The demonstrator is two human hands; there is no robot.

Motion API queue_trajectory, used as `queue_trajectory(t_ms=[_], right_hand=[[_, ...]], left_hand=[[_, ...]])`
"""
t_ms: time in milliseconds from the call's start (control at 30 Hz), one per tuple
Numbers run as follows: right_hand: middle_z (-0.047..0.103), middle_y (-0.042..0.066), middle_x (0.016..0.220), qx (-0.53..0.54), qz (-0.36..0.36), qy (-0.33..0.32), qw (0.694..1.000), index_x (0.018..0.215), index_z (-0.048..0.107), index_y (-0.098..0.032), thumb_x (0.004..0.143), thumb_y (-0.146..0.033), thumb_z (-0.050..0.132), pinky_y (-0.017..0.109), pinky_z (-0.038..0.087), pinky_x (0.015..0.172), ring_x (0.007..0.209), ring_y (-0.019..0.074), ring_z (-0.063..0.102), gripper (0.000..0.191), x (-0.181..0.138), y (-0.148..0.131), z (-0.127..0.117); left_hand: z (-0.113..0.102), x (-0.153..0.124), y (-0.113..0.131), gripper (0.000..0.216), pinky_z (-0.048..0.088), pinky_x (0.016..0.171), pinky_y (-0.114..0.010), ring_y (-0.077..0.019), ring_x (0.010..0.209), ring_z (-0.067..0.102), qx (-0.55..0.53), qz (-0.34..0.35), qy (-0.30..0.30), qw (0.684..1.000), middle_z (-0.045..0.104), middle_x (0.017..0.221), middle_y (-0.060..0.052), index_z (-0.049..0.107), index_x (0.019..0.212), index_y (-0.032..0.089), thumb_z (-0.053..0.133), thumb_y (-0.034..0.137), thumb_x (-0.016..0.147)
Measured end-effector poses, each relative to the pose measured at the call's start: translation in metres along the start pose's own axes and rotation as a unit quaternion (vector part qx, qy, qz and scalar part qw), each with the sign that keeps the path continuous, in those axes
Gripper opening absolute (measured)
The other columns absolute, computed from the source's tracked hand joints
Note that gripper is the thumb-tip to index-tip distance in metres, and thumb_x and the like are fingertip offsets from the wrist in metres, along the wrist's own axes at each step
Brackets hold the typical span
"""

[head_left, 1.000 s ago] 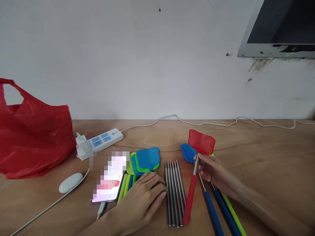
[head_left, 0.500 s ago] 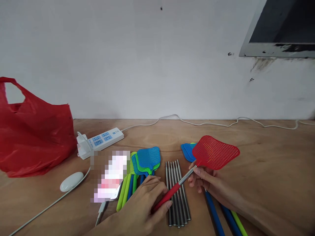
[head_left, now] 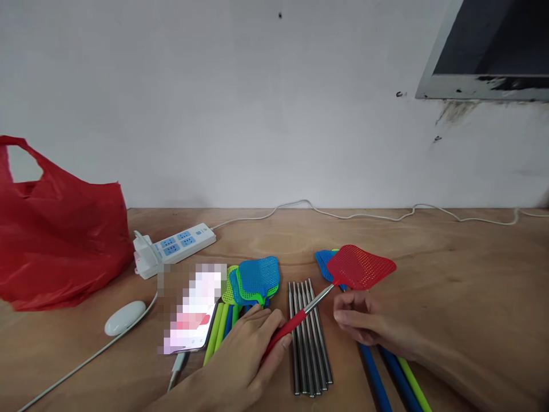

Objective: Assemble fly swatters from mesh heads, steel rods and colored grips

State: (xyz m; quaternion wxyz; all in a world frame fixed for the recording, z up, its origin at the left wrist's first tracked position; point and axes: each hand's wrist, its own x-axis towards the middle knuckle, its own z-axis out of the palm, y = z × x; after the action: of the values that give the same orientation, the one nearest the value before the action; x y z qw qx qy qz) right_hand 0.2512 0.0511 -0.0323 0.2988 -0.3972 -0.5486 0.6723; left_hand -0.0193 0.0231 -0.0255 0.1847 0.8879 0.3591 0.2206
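My left hand (head_left: 249,349) is wrapped round the red grip of a fly swatter (head_left: 360,267). The swatter's short metal shaft slants up to the right, and its red mesh head hangs over the right pile. Just below that head my right hand (head_left: 364,320) has its fingers curled in, apart from the shaft, with nothing visible in them. Between the hands lies a row of thin metal rods (head_left: 309,343). Blue, green and yellow swatters (head_left: 258,274) lie under and beyond my left hand. More blue and yellow-green swatters (head_left: 373,372) lie beneath my right hand, partly hidden.
A phone with a blurred screen (head_left: 199,326) lies left of the swatters, its cable plugged in. Farther left are a white oval object (head_left: 125,318), a power strip (head_left: 184,243) and a red plastic bag (head_left: 64,240). A white cord (head_left: 351,216) runs along the wall.
My right hand has let go of the red swatter's shaft, its fingers curling in slightly lower. The swatter's head has dropped a little to the left, still held by my left hand.
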Motion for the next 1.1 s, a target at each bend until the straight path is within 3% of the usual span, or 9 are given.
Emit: queue_trajectory(t_ms=[133, 200, 267, 333, 467, 600, 767, 933, 1100], right_hand=[[0.056, -0.003, 0.056, -0.133, 0.051, -0.206, 0.968, 0.070, 0.063, -0.016, 0.073, -0.063, 0.076, 0.019, 0.028, 0.040, 0.044, 0.0057, 0.043, 0.049, -0.015, -0.022, -0.015], [0.057, -0.002, 0.061, -0.171, -0.003, -0.156, 0.973, 0.076, 0.065, -0.017, 0.078, -0.062, 0.072, 0.021, 0.034, 0.045, 0.049, 0.0080, 0.049, 0.046, -0.023, -0.038, -0.020], [0.059, -0.001, 0.065, -0.240, -0.107, -0.020, 0.965, 0.079, 0.064, -0.019, 0.087, -0.056, 0.066, 0.023, 0.039, 0.049, 0.054, 0.0104, 0.053, 0.038, -0.025, -0.052, -0.024], [0.065, 0.002, 0.074, -0.362, -0.226, 0.081, 0.901, 0.084, 0.066, -0.020, 0.092, -0.044, 0.064, 0.028, 0.046, 0.059, 0.065, 0.0146, 0.059, 0.026, -0.022, -0.061, -0.028], [0.072, 0.008, 0.108, -0.596, -0.320, 0.038, 0.735, 0.111, 0.068, -0.023, 0.089, -0.038, 0.071, 0.044, 0.046, 0.090, 0.100, 0.0264, 0.062, 0.027, -0.007, -0.058, -0.031], [0.074, 0.004, 0.094, -0.685, -0.304, -0.026, 0.662, 0.096, 0.068, -0.023, 0.095, -0.034, 0.063, 0.042, 0.043, 0.087, 0.098, 0.0261, 0.061, 0.012, 0.002, -0.044, -0.022], [0.073, 0.003, 0.081, -0.746, -0.311, -0.042, 0.587, 0.081, 0.066, -0.020, 0.096, -0.028, 0.063, 0.038, 0.039, 0.080, 0.086, 0.0235, 0.060, 0.017, 0.002, -0.037, -0.007], [0.071, 0.004, 0.076, -0.762, -0.325, -0.042, 0.558, 0.078, 0.066, -0.017, 0.096, -0.028, 0.062, 0.038, 0.037, 0.079, 0.082, 0.0234, 0.057, 0.022, 0.003, -0.032, 0.009], [0.068, 0.002, 0.072, -0.730, -0.340, -0.029, 0.592, 0.074, 0.063, -0.018, 0.097, -0.025, 0.059, 0.038, 0.034, 0.080, 0.080, 0.0218, 0.054, 0.024, -0.004, -0.032, 0.012]], left_hand=[[-0.003, 0.002, -0.003, 0.018, 0.044, 0.082, -0.040, -0.0247, 0.085, 0.059, 0.039, -0.001, -0.011, 0.999, 0.063, 0.091, -0.003, 0.046, 0.095, 0.023, 0.032, 0.028, 0.106], [-0.005, 0.003, -0.006, 0.020, 0.044, 0.078, -0.039, -0.0251, 0.083, 0.058, 0.053, 0.002, -0.030, 0.998, 0.062, 0.089, -0.004, 0.045, 0.094, 0.023, 0.032, 0.030, 0.107], [-0.006, 0.005, -0.007, 0.019, 0.043, 0.076, -0.038, -0.0244, 0.080, 0.057, 0.055, 0.011, -0.052, 0.997, 0.062, 0.088, -0.003, 0.044, 0.094, 0.023, 0.032, 0.029, 0.107], [-0.008, 0.007, -0.008, 0.017, 0.043, 0.077, -0.038, -0.0234, 0.079, 0.057, 0.053, 0.019, -0.066, 0.996, 0.062, 0.088, -0.003, 0.043, 0.093, 0.023, 0.033, 0.027, 0.106], [-0.011, 0.008, -0.005, 0.015, 0.043, 0.080, -0.037, -0.0231, 0.081, 0.057, 0.060, 0.026, -0.095, 0.993, 0.062, 0.088, -0.003, 0.044, 0.092, 0.022, 0.036, 0.024, 0.105], [-0.015, 0.006, -0.003, 0.015, 0.043, 0.082, -0.039, -0.0240, 0.083, 0.058, 0.078, 0.033, -0.126, 0.988, 0.063, 0.091, -0.004, 0.047, 0.096, 0.021, 0.034, 0.023, 0.105], [-0.023, 0.006, 0.002, 0.016, 0.044, 0.079, -0.038, -0.0248, 0.084, 0.060, 0.100, 0.001, -0.152, 0.983, 0.064, 0.093, -0.006, 0.049, 0.096, 0.021, 0.035, 0.022, 0.104], [-0.018, 0.017, 0.015, 0.025, 0.045, 0.070, -0.035, -0.0262, 0.082, 0.065, 0.133, -0.011, -0.178, 0.975, 0.068, 0.090, -0.006, 0.052, 0.101, 0.021, 0.031, 0.032, 0.109], [-0.002, 0.023, 0.016, 0.027, 0.036, 0.051, -0.032, -0.0247, 0.056, 0.062, 0.217, 0.039, -0.189, 0.957, 0.068, 0.076, -0.005, 0.052, 0.100, 0.020, 0.026, 0.022, 0.109]])
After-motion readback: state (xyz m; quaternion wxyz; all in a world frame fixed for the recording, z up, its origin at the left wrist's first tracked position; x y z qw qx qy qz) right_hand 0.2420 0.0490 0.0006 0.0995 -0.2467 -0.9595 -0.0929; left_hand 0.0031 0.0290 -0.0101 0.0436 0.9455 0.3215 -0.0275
